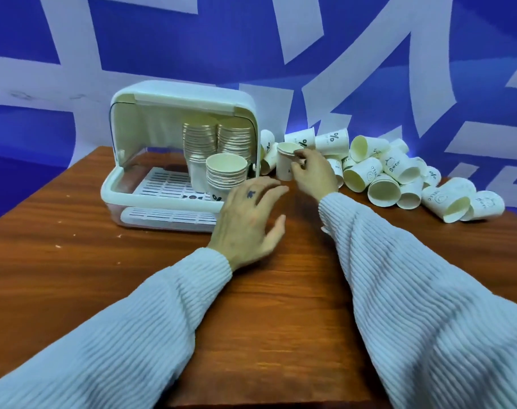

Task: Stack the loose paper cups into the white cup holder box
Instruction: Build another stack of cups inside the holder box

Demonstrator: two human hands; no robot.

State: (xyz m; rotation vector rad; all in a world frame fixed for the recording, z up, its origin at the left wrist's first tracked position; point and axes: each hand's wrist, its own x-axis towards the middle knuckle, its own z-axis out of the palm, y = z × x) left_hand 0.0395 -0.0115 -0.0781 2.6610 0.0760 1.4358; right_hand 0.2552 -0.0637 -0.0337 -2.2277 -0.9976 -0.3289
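The white cup holder box (124, 187) stands open at the table's back left, its lid raised. Inside it are two tall cup stacks (218, 143) at the back and a shorter stack (226, 174) in front. A heap of loose paper cups (399, 175) lies to the right of the box. My right hand (313, 172) pinches the rim of an upright paper cup (284, 166) just right of the box. My left hand (251, 219) hovers with spread, relaxed fingers in front of the box's right corner and holds nothing.
The brown wooden table (74, 261) stretches toward me, with its near edge low in the view. A blue and white patterned wall stands close behind the box and the cup heap.
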